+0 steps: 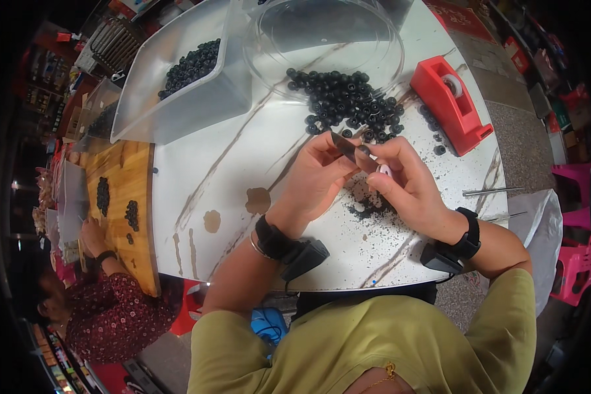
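Tape dispenser [449,111], plain red with a white roll in it, is my landmark, and I can't read any label on it. Left of it and nearer the wearer, both bare hands meet over the table [236,226]. The left hand [312,180] is pinched on the broad end of a metal blade [345,147], and the right hand [410,184] has its fingers closed around a small white piece [385,171] at the other end. One black bead [364,150] sits right at the blade, though honestly can't tell which fingertips have it. Dark crumbs [369,209] are scattered below the hands, so nearer the wearer than the dispenser. Directly left of it there's a loose heap of black beads [348,98], running up against a round clear tray [401,56]. Way further left is a see-through tub [210,115] with more beads inside, and past that a wooden board [128,230] with a few dark clusters and a co-worker's hand [93,236] at its edge. As for writing: beyond the dispenser, a red sheet [463,20] has pale marks, too blurry to make out.
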Tool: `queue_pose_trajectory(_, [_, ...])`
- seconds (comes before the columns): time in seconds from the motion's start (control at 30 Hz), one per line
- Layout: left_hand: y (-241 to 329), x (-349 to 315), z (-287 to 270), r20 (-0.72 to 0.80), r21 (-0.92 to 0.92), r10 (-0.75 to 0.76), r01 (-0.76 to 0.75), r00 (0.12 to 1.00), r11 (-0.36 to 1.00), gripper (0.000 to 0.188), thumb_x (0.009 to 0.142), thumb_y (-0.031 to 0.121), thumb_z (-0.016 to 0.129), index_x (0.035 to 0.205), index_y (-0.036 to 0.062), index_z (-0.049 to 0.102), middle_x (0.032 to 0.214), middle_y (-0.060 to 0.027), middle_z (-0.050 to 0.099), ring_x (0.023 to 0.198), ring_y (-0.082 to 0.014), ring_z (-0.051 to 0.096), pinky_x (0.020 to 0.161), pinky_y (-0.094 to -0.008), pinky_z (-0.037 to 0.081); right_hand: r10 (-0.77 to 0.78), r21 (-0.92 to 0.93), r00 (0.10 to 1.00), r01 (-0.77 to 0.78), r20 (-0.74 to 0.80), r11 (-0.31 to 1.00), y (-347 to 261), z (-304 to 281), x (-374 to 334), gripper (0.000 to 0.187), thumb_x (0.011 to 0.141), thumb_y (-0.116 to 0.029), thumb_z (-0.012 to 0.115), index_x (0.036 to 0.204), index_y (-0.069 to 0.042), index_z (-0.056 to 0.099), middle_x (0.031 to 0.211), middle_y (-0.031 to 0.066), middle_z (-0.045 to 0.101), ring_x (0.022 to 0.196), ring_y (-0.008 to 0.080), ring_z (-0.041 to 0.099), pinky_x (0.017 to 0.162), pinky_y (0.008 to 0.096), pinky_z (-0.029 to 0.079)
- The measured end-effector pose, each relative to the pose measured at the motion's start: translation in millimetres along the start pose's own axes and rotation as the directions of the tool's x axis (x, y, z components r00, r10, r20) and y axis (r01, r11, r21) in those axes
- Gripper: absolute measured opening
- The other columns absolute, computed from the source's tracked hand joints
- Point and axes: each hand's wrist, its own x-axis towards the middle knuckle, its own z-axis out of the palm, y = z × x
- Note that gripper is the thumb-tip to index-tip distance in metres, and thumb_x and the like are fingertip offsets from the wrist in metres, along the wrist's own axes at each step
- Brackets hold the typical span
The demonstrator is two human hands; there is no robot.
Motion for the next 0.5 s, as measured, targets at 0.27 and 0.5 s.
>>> queue_pose_trajectory(0.27, [4.5,1.6,-6.1,0.048,0.081,-0.087,0.083,0.995,0.993,0.014,0.081,-0.003,0.052,0.094,0.0041,0.055,0.096,-0.0089,0.058,0.093,-0.0182,0.055,0.081,-0.0331,0.044,-0.054,-0.049,0.998,0.055,0.029,0.997,-1.0,-3.5,0.9,0.026,0.087,-0.007,0.048,0.111,-0.004,0.040,0.102,0.0043,0.049,0.081,0.0059,0.046,0.070,0.0201,0.040])
queue_pose_trajectory(0.5, [2.7,2.4,-2.7,0.021,-0.043,-0.077,0.077,0.997,0.996,0.011,0.083,-0.001,0.051,0.093,0.0036,0.053,0.096,-0.0090,0.057,0.091,-0.0187,0.055,0.081,-0.0326,0.044,0.038,0.261,0.999,-0.041,0.017,0.965,-5.2,-0.9,2.5,0.025,0.088,-0.013,0.047,0.111,-0.006,0.040,0.092,0.0020,0.049,0.077,0.0054,0.047,0.065,0.0187,0.040])
